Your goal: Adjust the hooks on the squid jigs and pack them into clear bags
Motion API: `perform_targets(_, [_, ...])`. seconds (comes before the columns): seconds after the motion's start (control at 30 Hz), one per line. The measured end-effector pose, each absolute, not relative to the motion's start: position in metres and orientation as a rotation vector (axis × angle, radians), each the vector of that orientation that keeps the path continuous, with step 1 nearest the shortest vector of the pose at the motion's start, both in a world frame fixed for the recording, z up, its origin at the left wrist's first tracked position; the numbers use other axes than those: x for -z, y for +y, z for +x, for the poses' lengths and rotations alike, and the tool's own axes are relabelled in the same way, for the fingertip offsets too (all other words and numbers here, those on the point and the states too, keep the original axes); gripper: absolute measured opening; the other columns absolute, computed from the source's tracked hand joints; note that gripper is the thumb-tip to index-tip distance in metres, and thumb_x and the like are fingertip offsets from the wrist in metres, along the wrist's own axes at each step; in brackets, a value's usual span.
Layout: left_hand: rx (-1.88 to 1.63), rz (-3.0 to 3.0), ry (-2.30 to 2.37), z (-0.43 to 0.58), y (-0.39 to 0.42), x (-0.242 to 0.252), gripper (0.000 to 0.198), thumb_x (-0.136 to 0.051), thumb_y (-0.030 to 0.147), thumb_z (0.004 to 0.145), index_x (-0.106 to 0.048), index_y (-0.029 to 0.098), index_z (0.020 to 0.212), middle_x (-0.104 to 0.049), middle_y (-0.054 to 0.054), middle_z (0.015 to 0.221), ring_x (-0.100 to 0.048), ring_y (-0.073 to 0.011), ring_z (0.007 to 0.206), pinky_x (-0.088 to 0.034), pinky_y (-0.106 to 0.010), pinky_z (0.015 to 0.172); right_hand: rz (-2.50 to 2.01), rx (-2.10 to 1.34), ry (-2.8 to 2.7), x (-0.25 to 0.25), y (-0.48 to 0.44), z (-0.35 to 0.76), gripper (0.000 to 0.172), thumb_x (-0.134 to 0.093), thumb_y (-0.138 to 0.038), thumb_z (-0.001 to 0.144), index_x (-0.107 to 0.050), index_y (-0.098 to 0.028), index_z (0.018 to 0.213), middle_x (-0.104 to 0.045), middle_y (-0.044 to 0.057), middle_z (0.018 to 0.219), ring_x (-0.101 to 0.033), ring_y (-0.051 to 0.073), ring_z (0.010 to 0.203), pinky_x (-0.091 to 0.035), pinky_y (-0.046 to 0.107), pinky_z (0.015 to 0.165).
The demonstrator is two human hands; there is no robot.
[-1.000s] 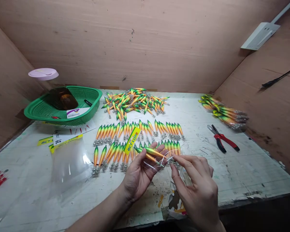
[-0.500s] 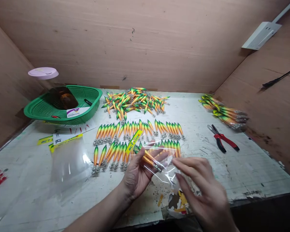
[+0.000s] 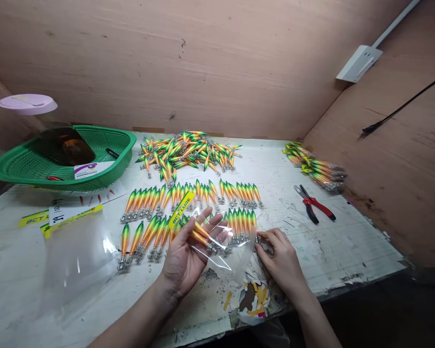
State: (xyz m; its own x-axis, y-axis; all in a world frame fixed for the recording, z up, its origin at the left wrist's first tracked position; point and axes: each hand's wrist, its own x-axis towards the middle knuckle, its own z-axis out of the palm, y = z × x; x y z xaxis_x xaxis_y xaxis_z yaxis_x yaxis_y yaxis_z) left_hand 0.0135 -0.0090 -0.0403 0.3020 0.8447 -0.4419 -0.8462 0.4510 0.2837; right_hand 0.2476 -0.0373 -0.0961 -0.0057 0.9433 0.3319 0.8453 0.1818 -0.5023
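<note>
My left hand [image 3: 188,261] is closed lightly around a clear plastic bag [image 3: 221,261] with a yellow "BCT LURE" header, its fingers spread behind it. Inside the bag lie orange-and-green squid jigs [image 3: 202,233], hooks pointing right. The bag's loose end reaches toward my right hand [image 3: 280,256]. That hand's thumb and forefinger pinch the hook end of the rightmost squid jig [image 3: 254,222] in the front row. Other jigs [image 3: 155,232] of this row lie partly hidden behind my left hand. Behind them runs a second row of jigs [image 3: 145,200].
A heap of jigs [image 3: 184,150] lies at the back. Empty bags [image 3: 79,261] and a green basket [image 3: 119,166] are at left. Red-handled pliers [image 3: 317,205] and packed lures [image 3: 321,169] are at right. Torn paper scraps [image 3: 253,299] cover the front edge.
My right hand has moved from the bag's loose end down to the end of the front row. The bag stays in my left hand. The view has shifted rightward.
</note>
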Motion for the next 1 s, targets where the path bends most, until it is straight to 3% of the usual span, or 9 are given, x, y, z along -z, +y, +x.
perform_targets(0.2, [-1.117, -0.003, 0.601, 0.013, -0.009, 0.044, 0.049, -0.046, 0.025, 0.095, -0.039, 0.011, 0.142, -0.072, -0.014, 0.106, -0.07, -0.0235, 0.098, -0.056, -0.037, 0.09, -1.751, -0.183, -1.742, 0.102, -0.032, 0.251, 0.024, -0.055, -0.028, 0.082, -0.064, -0.016, 0.101, -0.062, 0.009, 0.091, -0.061, 0.024, 0.088, -0.053, 0.038, 0.072])
perform_targets(0.37, [-1.126, -0.024, 0.614, 0.016, -0.008, 0.044, 0.049, -0.047, 0.024, 0.095, -0.041, 0.011, 0.141, -0.072, -0.015, 0.107, -0.07, -0.0244, 0.096, -0.053, -0.039, 0.093, -1.752, -0.29, -1.647, 0.091, -0.042, 0.265, 0.025, -0.054, -0.035, 0.087, -0.068, -0.015, 0.092, -0.066, 0.008, 0.08, -0.063, 0.018, 0.063, -0.055, 0.031, 0.056])
perform_targets(0.43, [-1.133, -0.029, 0.613, 0.016, -0.007, 0.045, 0.05, -0.048, 0.024, 0.094, -0.041, 0.01, 0.141, -0.072, -0.015, 0.107, -0.07, -0.0254, 0.096, -0.053, -0.039, 0.093, -1.689, -0.39, -1.65, 0.071, -0.056, 0.275, 0.026, -0.056, -0.039, 0.088, -0.069, -0.017, 0.095, -0.07, 0.007, 0.081, -0.066, 0.017, 0.063, -0.055, 0.026, 0.051])
perform_targets(0.57, [-1.146, -0.013, 0.591, 0.017, -0.006, 0.048, 0.051, -0.051, 0.024, 0.093, -0.041, 0.01, 0.141, -0.072, -0.015, 0.107, -0.07, -0.0258, 0.098, -0.051, -0.041, 0.096, -1.441, -0.598, -1.889, 0.023, -0.085, 0.285, 0.024, -0.065, -0.033, 0.084, -0.07, -0.025, 0.106, -0.071, 0.005, 0.09, -0.071, 0.018, 0.078, -0.058, 0.02, 0.06])
perform_targets(0.8, [-1.1, 0.035, 0.599, 0.018, -0.012, 0.043, 0.052, -0.045, 0.024, 0.095, -0.037, 0.01, 0.144, -0.071, -0.017, 0.11, -0.07, -0.0272, 0.099, -0.048, -0.046, 0.099, -1.339, -0.295, -2.052, 0.005, -0.076, 0.22, 0.03, -0.058, -0.021, 0.089, -0.061, -0.021, 0.118, -0.064, 0.005, 0.089, -0.065, 0.014, 0.072, -0.056, 0.02, 0.062])
perform_targets(1.0, [-1.059, 0.083, 0.565, 0.02, -0.015, 0.042, 0.052, -0.048, 0.021, 0.093, -0.039, 0.012, 0.144, -0.07, -0.017, 0.114, -0.068, -0.0295, 0.103, -0.048, -0.048, 0.099, -1.2, -0.023, -1.906, 0.019, -0.054, 0.172, 0.015, -0.058, -0.006, 0.085, -0.059, -0.018, 0.094, -0.065, 0.005, 0.086, -0.063, 0.016, 0.083, -0.055, 0.029, 0.074])
